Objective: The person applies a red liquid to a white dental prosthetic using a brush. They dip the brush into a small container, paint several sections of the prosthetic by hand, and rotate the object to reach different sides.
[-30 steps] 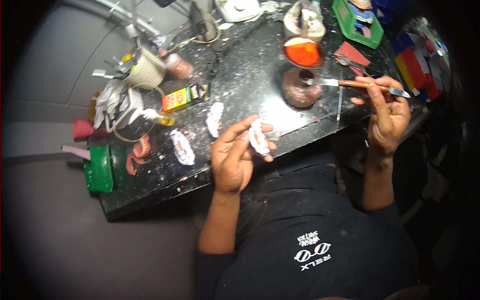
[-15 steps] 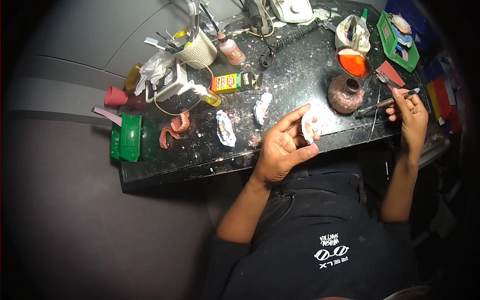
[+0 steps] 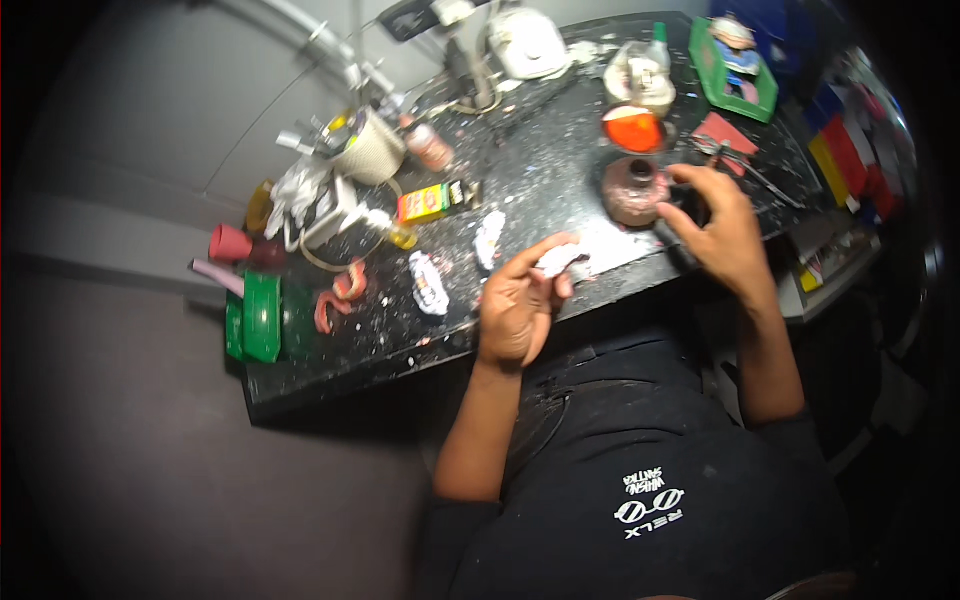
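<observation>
My left hand (image 3: 518,308) is closed on a small white plaster dental model (image 3: 562,259), held just above the table's front edge. At the right, my right hand (image 3: 728,228) is open, thumb and forefinger spread beside a round, crusted pinkish pot with a dark neck (image 3: 634,196), which looks like a spirit burner. Whether the fingertips touch the pot I cannot tell. Behind the pot sits a dish of orange-red material (image 3: 634,130). A thin metal tool (image 3: 768,184) lies to the right, by a pink sheet (image 3: 726,140).
Two white plaster pieces (image 3: 429,284) and pink denture pieces (image 3: 350,281) lie on the black table (image 3: 545,130). A small box (image 3: 425,204), bottle (image 3: 429,146) and tool cup (image 3: 371,152) stand at the back left. Green trays (image 3: 262,316) sit at both sides.
My right hand has let go of the thin tool and moved left to the pot. The left hand has turned the plaster model. The whole view has shifted.
</observation>
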Tool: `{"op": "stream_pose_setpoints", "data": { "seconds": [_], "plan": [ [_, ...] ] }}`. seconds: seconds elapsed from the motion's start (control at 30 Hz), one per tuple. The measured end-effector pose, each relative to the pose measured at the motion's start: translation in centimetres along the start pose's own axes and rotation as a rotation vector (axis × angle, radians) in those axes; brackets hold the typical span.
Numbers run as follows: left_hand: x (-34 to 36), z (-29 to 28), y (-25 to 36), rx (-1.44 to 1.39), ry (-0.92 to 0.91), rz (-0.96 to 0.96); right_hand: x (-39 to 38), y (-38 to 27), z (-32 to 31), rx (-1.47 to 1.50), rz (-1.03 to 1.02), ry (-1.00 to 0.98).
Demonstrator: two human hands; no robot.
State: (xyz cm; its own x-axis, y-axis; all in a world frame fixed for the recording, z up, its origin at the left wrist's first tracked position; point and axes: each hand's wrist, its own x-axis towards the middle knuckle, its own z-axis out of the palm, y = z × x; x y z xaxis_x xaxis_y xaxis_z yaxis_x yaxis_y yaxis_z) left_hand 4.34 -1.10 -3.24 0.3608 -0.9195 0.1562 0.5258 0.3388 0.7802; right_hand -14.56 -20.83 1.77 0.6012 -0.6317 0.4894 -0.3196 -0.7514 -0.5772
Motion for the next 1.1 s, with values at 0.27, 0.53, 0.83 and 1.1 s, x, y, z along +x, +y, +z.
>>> {"op": "stream_pose_setpoints", "data": {
  "seconds": [0.27,0.53,0.83,1.1],
  "plan": [
    [-0.1,-0.5,-0.4,-0.010,0.240,0.077,-0.9,-0.7,1.3,-0.054,-0.062,0.032],
    [-0.1,1.1,-0.3,0.212,0.341,0.148,-3.5,-2.2,1.3,0.008,-0.101,0.013],
    [-0.5,4.3,-0.1,0.400,0.307,0.134,-5.6,-6.0,1.8,0.571,-0.014,-0.218],
    [-1.3,5.5,-0.5,0.326,0.156,0.094,-5.2,-5.0,2.5,1.142,0.397,-0.407]
  ]
}}
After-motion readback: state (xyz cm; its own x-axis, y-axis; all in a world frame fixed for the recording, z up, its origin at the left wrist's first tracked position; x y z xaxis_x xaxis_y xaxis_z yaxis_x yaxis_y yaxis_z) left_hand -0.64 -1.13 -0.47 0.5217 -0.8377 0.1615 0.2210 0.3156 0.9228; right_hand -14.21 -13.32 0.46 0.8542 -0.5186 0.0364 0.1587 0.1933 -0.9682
